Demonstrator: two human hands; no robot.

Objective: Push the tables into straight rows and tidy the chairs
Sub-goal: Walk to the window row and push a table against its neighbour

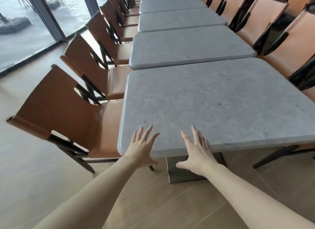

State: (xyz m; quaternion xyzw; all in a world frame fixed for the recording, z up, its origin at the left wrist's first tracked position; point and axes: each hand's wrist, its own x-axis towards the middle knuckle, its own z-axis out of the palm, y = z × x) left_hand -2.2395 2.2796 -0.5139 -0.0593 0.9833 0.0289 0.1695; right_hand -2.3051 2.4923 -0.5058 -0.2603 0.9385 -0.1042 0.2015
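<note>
The nearest desk [213,101], a grey stone-look slab with rounded corners, is standing at the near end of a long row of like desks running away to the far side; its far edge is lying just beside the next desk [189,48], and its left edge is sitting a little to the left of that one's; its dark pedestal base [184,170] is showing below the near edge on the wood-look floor [153,203]. The left hand [141,147] is lying over the near left corner, fingers straight and spread, gripping nothing; the right hand [197,153] is lying over the near edge to its right, fingers likewise spread and flat, thumb hanging below the rim, gripping nothing. A brown leather chair [64,112] is standing tucked in at the left side, with more chairs [95,61] lining up beyond it; paler chairs [293,46] are lining the right side; glass panels [22,32] are standing at far left.
</note>
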